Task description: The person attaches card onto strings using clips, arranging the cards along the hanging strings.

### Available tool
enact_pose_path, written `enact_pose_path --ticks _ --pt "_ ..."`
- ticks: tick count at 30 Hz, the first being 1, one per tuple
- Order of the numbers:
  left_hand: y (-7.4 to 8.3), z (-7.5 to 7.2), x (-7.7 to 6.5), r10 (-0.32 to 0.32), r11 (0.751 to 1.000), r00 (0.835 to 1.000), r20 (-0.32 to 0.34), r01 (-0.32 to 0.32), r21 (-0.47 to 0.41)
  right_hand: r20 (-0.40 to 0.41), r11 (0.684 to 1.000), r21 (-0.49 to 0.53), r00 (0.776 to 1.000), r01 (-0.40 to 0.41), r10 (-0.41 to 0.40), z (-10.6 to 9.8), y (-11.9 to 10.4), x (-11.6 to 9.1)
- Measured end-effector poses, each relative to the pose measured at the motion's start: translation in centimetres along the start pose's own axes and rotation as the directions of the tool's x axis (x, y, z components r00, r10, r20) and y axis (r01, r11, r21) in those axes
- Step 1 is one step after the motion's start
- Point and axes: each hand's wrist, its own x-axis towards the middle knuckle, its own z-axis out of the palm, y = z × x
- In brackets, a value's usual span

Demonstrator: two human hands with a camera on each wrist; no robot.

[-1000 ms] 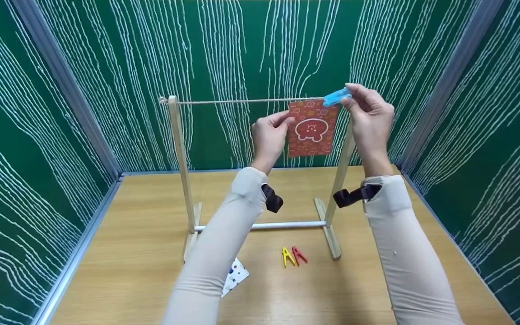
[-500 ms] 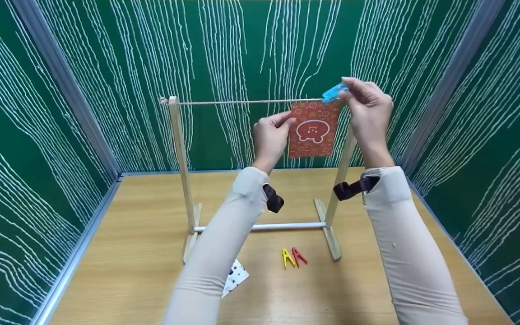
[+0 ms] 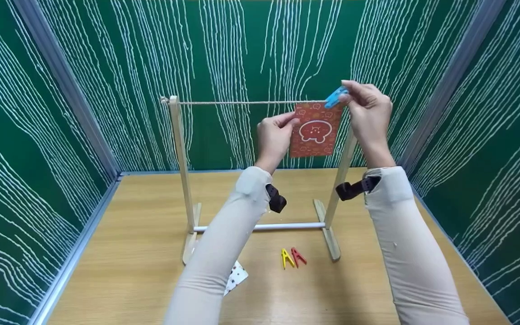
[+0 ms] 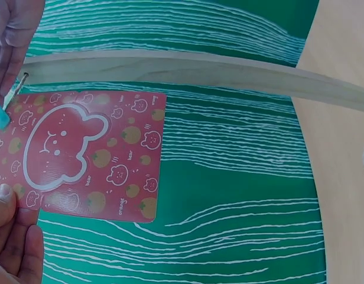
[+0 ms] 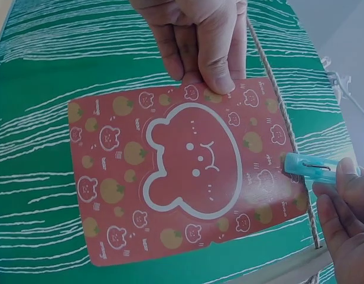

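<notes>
A red card (image 3: 315,131) printed with a white-outlined bear hangs upside down against the rope (image 3: 242,103) near its right end. My left hand (image 3: 275,137) pinches the card's left edge between thumb and fingers. Between the thumb and fingers of my right hand (image 3: 370,117) is a blue clothespin (image 5: 312,168); its tip overlaps the card's top edge and the rope, near the right corner. In the right wrist view the rope runs along the card's top edge, behind the card and clothespin.
The rope is strung on a wooden stand with a left post (image 3: 181,167), a right post (image 3: 343,167) and a white bottom bar (image 3: 287,225). A yellow clothespin (image 3: 287,258) and a red clothespin (image 3: 298,257) lie on the table (image 3: 142,280). A white patterned card (image 3: 236,276) is partly under my left forearm.
The blue clothespin first lifted off the card's face, then came down onto its top edge and the rope. The card and my left hand shifted slightly right.
</notes>
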Motion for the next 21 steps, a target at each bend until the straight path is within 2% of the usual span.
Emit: enact_pose_path --ticks 13,19,21 --pt "-0.3 1.0 -0.1 -0.025 0.999 0.999 0.028 0.026 -0.033 0.032 0.997 -0.083 0.999 0.004 -0.001 -0.4 0.1 -0.3" --pt "-0.2 1.3 -0.2 -0.031 0.999 0.999 0.024 0.031 0.008 0.043 0.994 -0.109 0.999 0.006 -0.001 -0.5 -0.4 -0.6" --pt "-0.2 1.3 -0.2 -0.021 1.0 1.0 0.02 0.02 0.021 0.048 0.992 -0.121 0.999 0.022 -0.016 -0.4 0.3 -0.4"
